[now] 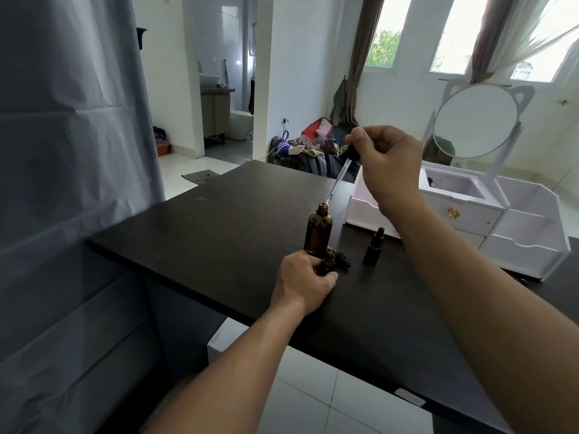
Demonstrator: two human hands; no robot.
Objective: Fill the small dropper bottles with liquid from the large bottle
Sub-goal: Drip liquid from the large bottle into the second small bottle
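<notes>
A large amber bottle (319, 231) stands open on the black table (219, 233). My right hand (388, 161) pinches the black bulb of a glass dropper (340, 175), held tilted with its tip just above the large bottle's mouth. My left hand (302, 281) grips a small open amber dropper bottle (327, 261) standing right in front of the large one. A small black dropper cap (342, 260) lies on the table beside it. A second small dark dropper bottle (374, 247), capped, stands to the right.
A white vanity organiser (470, 214) with drawers and a round cat-eared mirror (474, 123) sits at the table's right back. A grey sheet (69, 183) hangs at the left. Clothes are piled on the floor beyond the table.
</notes>
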